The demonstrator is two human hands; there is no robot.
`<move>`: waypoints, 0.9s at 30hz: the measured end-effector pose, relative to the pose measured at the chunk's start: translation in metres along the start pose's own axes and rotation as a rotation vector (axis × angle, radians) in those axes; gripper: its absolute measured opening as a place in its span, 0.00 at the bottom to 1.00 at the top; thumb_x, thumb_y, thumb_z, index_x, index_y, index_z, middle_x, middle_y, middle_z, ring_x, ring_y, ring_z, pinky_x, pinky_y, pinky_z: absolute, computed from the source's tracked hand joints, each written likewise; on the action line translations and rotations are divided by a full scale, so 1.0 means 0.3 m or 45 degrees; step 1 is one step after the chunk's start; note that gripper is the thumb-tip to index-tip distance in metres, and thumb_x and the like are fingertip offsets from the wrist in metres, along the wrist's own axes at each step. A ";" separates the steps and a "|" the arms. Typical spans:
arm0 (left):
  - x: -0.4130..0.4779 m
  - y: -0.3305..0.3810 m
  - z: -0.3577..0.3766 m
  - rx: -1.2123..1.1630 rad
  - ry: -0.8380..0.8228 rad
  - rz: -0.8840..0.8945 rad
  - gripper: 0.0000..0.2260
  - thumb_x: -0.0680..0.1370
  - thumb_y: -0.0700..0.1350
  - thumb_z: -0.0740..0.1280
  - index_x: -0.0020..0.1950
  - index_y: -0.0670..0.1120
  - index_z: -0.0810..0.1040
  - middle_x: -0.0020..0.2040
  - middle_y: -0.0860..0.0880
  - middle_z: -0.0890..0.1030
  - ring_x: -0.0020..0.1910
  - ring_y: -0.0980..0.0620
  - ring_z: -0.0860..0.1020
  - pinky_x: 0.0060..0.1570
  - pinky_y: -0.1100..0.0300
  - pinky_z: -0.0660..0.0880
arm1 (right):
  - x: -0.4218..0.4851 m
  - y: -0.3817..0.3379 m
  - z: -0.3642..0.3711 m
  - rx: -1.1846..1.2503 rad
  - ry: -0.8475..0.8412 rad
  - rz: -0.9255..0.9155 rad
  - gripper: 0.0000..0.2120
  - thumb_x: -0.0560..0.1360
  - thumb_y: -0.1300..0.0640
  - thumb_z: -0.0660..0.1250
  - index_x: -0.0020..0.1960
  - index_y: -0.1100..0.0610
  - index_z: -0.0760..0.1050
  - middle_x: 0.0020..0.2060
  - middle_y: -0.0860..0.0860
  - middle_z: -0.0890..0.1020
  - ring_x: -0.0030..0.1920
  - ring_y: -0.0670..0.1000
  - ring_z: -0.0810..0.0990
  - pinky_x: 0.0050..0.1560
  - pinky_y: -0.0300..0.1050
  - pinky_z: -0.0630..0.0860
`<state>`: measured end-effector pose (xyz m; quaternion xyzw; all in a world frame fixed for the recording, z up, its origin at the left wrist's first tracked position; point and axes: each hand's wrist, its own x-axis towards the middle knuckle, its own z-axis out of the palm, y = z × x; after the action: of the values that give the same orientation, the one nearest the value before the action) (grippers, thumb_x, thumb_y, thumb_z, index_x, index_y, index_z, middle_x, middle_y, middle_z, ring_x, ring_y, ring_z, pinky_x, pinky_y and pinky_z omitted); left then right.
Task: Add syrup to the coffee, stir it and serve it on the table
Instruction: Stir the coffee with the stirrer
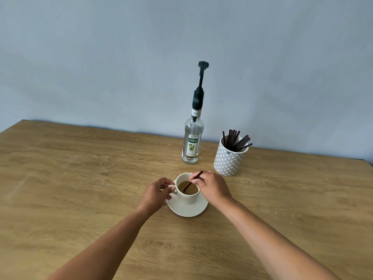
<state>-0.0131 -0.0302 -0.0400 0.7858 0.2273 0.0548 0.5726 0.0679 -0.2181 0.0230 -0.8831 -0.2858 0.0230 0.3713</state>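
Cream coffee cup [186, 196] on saucer [187, 211], just in front of syrup bottle [191, 142]. Left hand [156, 194] fingers pinch handle, steadying cup. Right hand [212, 185] fingertips pinch dark stirrer [192, 181], tip dipped in coffee for stirring.

I look down on what reads as a café-style coffee station: a wood-grain table [80, 178] against a plain blue-grey wall [101, 57], a pump-topped syrup bottle [191, 142], a patterned pot of stirrers [230, 158].
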 end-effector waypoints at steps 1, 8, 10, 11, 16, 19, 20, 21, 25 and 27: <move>0.000 0.000 -0.001 0.001 -0.003 -0.002 0.02 0.78 0.43 0.71 0.49 0.51 0.82 0.43 0.51 0.85 0.37 0.53 0.84 0.35 0.55 0.80 | 0.004 0.002 -0.001 -0.030 0.010 0.008 0.06 0.74 0.55 0.70 0.46 0.45 0.83 0.47 0.46 0.84 0.48 0.45 0.81 0.53 0.41 0.77; 0.003 0.000 -0.002 0.014 -0.016 -0.011 0.03 0.78 0.44 0.71 0.48 0.52 0.82 0.44 0.51 0.85 0.37 0.53 0.85 0.33 0.55 0.81 | -0.005 0.021 -0.039 -0.178 0.089 -0.043 0.07 0.74 0.58 0.69 0.44 0.45 0.81 0.36 0.32 0.75 0.43 0.42 0.76 0.51 0.46 0.77; 0.003 0.000 -0.002 0.011 -0.016 -0.015 0.03 0.78 0.44 0.71 0.49 0.52 0.82 0.45 0.50 0.85 0.37 0.53 0.84 0.33 0.55 0.81 | -0.013 0.020 -0.036 -0.140 0.036 -0.042 0.07 0.74 0.58 0.68 0.44 0.45 0.80 0.39 0.35 0.79 0.45 0.46 0.78 0.52 0.48 0.77; 0.003 -0.001 -0.002 0.007 -0.017 -0.018 0.03 0.78 0.44 0.71 0.48 0.52 0.82 0.46 0.50 0.85 0.37 0.53 0.84 0.33 0.55 0.81 | -0.017 0.018 -0.030 -0.098 0.006 -0.033 0.07 0.74 0.58 0.68 0.44 0.46 0.80 0.41 0.38 0.82 0.46 0.47 0.80 0.53 0.49 0.77; 0.005 0.002 -0.005 0.013 -0.021 -0.019 0.03 0.78 0.44 0.71 0.49 0.52 0.82 0.45 0.50 0.85 0.37 0.53 0.84 0.34 0.55 0.80 | -0.019 -0.008 0.008 0.034 -0.019 0.014 0.07 0.73 0.58 0.70 0.44 0.47 0.83 0.44 0.42 0.83 0.50 0.48 0.81 0.59 0.50 0.76; 0.005 0.002 -0.005 0.000 -0.031 -0.027 0.03 0.78 0.44 0.71 0.48 0.52 0.82 0.44 0.52 0.85 0.35 0.54 0.84 0.31 0.57 0.79 | -0.009 -0.015 0.013 -0.063 0.008 -0.013 0.08 0.74 0.58 0.69 0.45 0.46 0.84 0.40 0.35 0.79 0.49 0.48 0.80 0.60 0.51 0.73; 0.005 0.000 -0.006 -0.004 -0.034 -0.033 0.03 0.78 0.44 0.71 0.48 0.52 0.82 0.44 0.52 0.85 0.35 0.55 0.84 0.31 0.58 0.79 | -0.003 -0.014 0.009 -0.129 0.013 -0.024 0.08 0.75 0.57 0.68 0.46 0.46 0.83 0.40 0.35 0.81 0.49 0.48 0.79 0.59 0.51 0.71; 0.005 -0.001 -0.007 -0.007 -0.038 -0.036 0.03 0.78 0.44 0.71 0.48 0.52 0.82 0.44 0.52 0.85 0.35 0.55 0.84 0.30 0.59 0.79 | 0.001 -0.011 0.004 -0.201 0.011 -0.035 0.08 0.76 0.57 0.67 0.47 0.45 0.83 0.42 0.37 0.83 0.50 0.48 0.79 0.59 0.50 0.69; 0.005 -0.001 -0.006 -0.016 -0.040 -0.032 0.03 0.78 0.44 0.71 0.48 0.52 0.81 0.43 0.53 0.85 0.35 0.54 0.84 0.30 0.58 0.79 | -0.005 0.008 -0.023 -0.317 0.031 -0.054 0.08 0.77 0.56 0.66 0.48 0.44 0.80 0.45 0.40 0.85 0.50 0.48 0.78 0.54 0.46 0.66; 0.005 -0.001 -0.005 -0.009 -0.037 -0.027 0.03 0.78 0.44 0.71 0.47 0.52 0.81 0.43 0.52 0.85 0.35 0.54 0.84 0.30 0.57 0.79 | -0.022 0.011 -0.030 -0.286 0.027 -0.069 0.08 0.77 0.57 0.67 0.47 0.45 0.80 0.44 0.39 0.84 0.50 0.47 0.78 0.54 0.46 0.66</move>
<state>-0.0124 -0.0283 -0.0400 0.7821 0.2270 0.0380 0.5791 0.0661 -0.2292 0.0262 -0.9113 -0.3062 -0.0287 0.2737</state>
